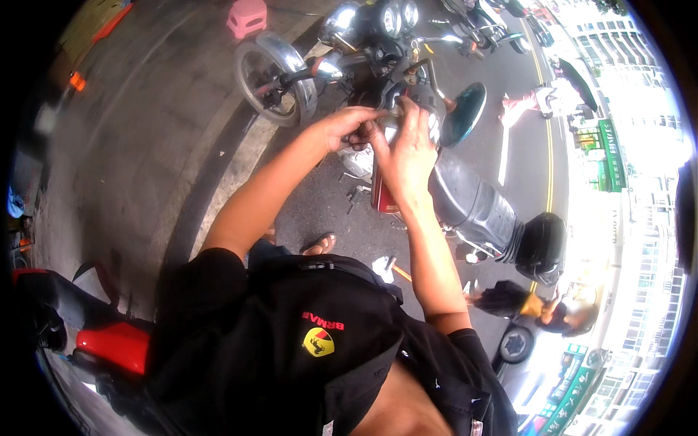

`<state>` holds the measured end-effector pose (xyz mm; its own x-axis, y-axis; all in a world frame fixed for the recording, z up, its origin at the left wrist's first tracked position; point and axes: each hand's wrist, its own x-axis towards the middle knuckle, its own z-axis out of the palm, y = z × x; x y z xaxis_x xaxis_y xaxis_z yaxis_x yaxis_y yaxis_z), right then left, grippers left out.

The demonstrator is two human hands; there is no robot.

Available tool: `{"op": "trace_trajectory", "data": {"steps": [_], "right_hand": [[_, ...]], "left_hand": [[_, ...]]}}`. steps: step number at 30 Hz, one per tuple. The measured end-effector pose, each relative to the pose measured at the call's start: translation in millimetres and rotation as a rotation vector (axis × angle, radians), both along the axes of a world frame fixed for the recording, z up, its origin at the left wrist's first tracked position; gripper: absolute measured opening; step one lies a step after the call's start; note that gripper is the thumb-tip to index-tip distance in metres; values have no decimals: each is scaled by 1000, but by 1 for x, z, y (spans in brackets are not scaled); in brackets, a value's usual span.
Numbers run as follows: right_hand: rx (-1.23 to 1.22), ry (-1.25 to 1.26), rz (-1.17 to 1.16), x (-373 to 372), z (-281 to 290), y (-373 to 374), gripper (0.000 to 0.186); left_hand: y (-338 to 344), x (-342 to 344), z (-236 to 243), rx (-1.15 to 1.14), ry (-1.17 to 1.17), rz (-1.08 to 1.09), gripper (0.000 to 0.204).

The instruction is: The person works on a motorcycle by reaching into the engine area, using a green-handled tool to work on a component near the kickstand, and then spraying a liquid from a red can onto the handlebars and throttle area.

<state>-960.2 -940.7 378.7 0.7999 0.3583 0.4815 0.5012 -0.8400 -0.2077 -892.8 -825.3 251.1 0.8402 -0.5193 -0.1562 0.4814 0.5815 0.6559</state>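
My left hand [350, 126] and my right hand [408, 152] meet over the motorcycle, just behind its handlebar [435, 78]. Bent fingers on both hands close together around a small spot, where a bit of something pale and dark shows between them. Its kind cannot be made out. Beneath and around the hands is the motorcycle, with a dark seat [472, 196] and a dark red side panel [382, 192]. A round mirror [465, 114] stands right of my right hand. The front wheel [270, 81] lies to the far left of the hands.
A pink stool [247, 18] stands on the pavement beyond the wheel. A curb [218, 174] runs along the left. More motorcycles [480, 29] are parked ahead. A red vehicle part [113, 347] is at lower left. On the road, right, are a passer-by [534, 301] and another person [556, 98].
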Motion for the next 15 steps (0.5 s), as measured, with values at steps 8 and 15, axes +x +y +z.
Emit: {"op": "trace_trajectory", "data": {"steps": [8,15], "right_hand": [[-86,-10,-69,5,-2,5,59],[-112,47,-82,7,-4,7,58]], "left_hand": [[-36,-28,30,-105,240,271,16],[-34,-10,1,-164,79,190,15]]}}
